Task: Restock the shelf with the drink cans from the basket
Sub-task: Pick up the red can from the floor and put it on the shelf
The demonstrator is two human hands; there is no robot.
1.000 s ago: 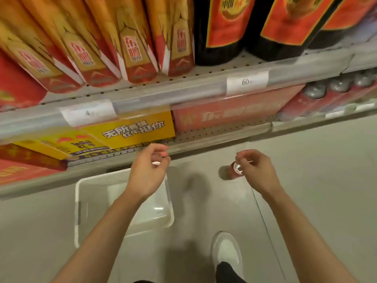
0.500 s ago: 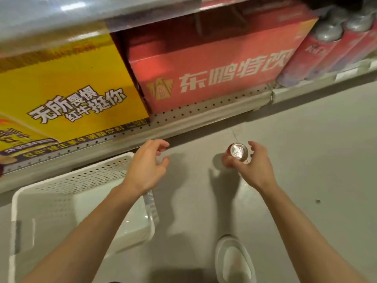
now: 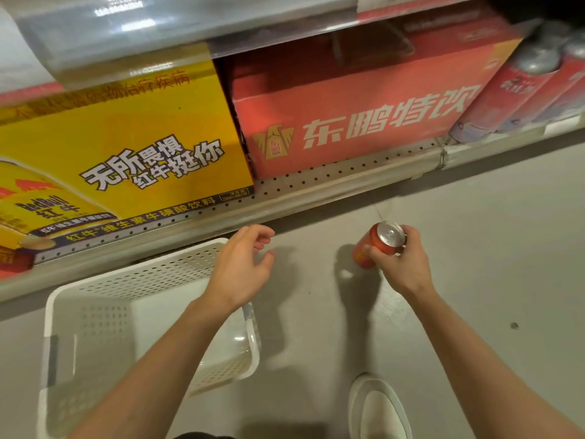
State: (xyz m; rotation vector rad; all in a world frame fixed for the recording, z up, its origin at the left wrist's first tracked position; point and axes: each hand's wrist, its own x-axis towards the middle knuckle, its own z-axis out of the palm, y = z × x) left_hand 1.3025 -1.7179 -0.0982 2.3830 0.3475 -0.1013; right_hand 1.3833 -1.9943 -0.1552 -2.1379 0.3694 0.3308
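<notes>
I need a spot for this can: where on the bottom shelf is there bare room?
Bare: the perforated front strip before the red carton, and the floor past the right hand holding the can. Crowded: yellow carton and red carton abut; upright cans fill the right end.

One red can in hand, one white basket. Two cartons shelved: one yellow carton, one red carton (further shelved cans too blurred to count).

Right hand grips a small red aluminium drink can over the grey floor. Left hand hangs loose and empty above the white perforated plastic basket.
</notes>
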